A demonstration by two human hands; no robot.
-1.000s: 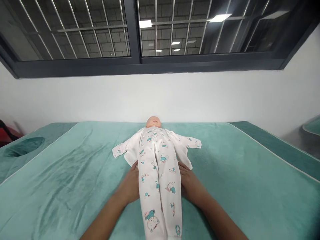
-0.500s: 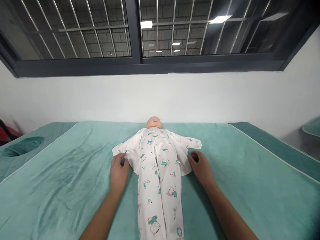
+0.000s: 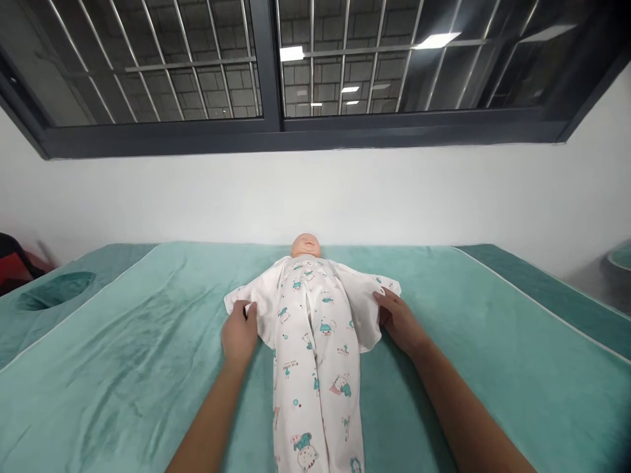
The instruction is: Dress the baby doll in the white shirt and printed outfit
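A baby doll [image 3: 305, 245] lies face up on a teal cover [image 3: 123, 355], dressed in a white printed sleepsuit [image 3: 310, 328] whose legs run toward me. My left hand [image 3: 238, 334] rests at the left sleeve near its cuff, fingers curled on the cloth edge. My right hand [image 3: 398, 320] lies against the right sleeve and the flared side of the suit, fingers pressed onto the fabric. Both forearms reach in from the bottom of the view.
A white wall and a dark barred window [image 3: 266, 66] stand behind the bed. A round face hole [image 3: 54, 289] sits in the teal surface at far left, with something red [image 3: 12, 269] beyond it. Another teal surface [image 3: 621, 256] shows at far right.
Both hands left the doll's hips and moved up and outward to the sleeves. The right sleeve has been drawn in toward the body since half a second ago.
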